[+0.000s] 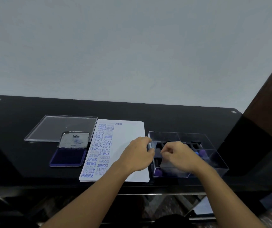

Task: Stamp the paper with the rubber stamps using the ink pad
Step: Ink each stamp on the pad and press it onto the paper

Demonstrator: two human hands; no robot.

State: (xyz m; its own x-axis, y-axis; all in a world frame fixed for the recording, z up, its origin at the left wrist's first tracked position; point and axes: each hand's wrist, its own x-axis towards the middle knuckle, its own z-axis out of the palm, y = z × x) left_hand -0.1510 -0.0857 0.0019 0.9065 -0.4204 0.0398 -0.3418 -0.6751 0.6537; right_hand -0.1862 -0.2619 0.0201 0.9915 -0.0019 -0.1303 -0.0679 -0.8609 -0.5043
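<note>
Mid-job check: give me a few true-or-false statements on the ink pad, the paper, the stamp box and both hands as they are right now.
1. The ink pad lies open. True.
2. The paper is blank. False: blue prints such as SAMPLE, AIR MAIL and FRAGILE fill its left part.
3. The right hand reaches into the clear stamp box. True.
4. The left hand presses a stamp on the ink pad. False: it is at the box's left edge, over the paper.
5. The clear lid lies right of the box. False: it lies far left, behind the ink pad.
</note>
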